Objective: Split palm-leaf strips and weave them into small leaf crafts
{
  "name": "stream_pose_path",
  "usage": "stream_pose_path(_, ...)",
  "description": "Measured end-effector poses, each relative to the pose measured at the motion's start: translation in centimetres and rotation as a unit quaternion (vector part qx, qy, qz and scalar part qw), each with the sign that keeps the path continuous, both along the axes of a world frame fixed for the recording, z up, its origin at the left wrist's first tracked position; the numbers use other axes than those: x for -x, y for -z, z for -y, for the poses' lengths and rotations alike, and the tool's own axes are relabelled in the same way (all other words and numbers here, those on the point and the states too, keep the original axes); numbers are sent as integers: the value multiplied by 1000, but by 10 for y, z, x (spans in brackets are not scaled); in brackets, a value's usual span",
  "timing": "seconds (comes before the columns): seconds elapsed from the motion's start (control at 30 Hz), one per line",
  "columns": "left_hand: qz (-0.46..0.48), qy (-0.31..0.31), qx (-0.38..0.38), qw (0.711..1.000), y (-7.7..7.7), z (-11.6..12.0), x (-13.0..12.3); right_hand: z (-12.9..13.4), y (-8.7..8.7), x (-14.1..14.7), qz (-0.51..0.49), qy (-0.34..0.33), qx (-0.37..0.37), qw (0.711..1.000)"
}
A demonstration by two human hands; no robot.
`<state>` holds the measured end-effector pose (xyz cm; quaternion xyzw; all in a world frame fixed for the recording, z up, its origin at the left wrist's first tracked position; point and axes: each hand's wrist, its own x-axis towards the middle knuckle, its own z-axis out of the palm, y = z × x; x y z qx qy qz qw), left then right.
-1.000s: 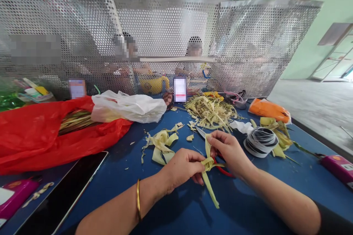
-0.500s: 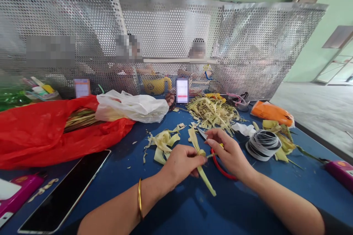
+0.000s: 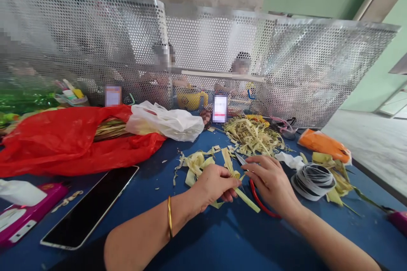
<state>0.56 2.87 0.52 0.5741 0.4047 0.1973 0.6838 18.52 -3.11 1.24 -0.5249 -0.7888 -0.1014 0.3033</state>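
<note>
My left hand (image 3: 221, 184) pinches a pale yellow-green leaf strip (image 3: 248, 199), like corn husk, between thumb and fingers. The strip is folded into a knot (image 3: 235, 175) at my fingertips; one end stands up beyond it and another slants down to the right. My right hand (image 3: 270, 182) is curled round red-handled scissors (image 3: 265, 209). Their metal blade (image 3: 241, 159) shows past its fingertips, and part of the handle is hidden beneath the palm. The right fingertips are close beside the knot; I cannot tell whether they touch it.
Leaf pieces (image 3: 197, 163) and a shredded heap (image 3: 254, 135) lie beyond my hands. A red bag (image 3: 54, 135) and a phone (image 3: 92, 207) are left. To the right are a spool of white strip (image 3: 313, 182) and an orange packet (image 3: 324, 144). A perforated metal screen (image 3: 203, 34) stands behind.
The camera view has tilted and shifted, so the table's things appear further right. My right fingers have straightened a little beside the knot. The left hand still pinches the leaf strip.
</note>
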Motion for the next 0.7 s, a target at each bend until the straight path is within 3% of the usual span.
stream_pose_path(0.1,37,-18,26,999,2,3,-3,13,-7,13,80,-48,-85,992)
stream_pose_path(0.2,67,-49,39,996,5,8,-6,22,-3,30,215,-132,-81,964)
stream_pose_path(0.3,63,-67,56,994,5,12,-7,24,8,39,299,-137,-78,941)
stream_pose_path(0.4,67,-61,57,994,3,11,-7,22,15,39,283,-124,-77,948)
stream_pose_path(0.57,111,22,77,991,-5,3,-1,21,14,34,156,-89,-59,982)
stream_pose_path(0.7,129,15,75,989,-6,1,1,24,13,35,112,-106,-59,986)
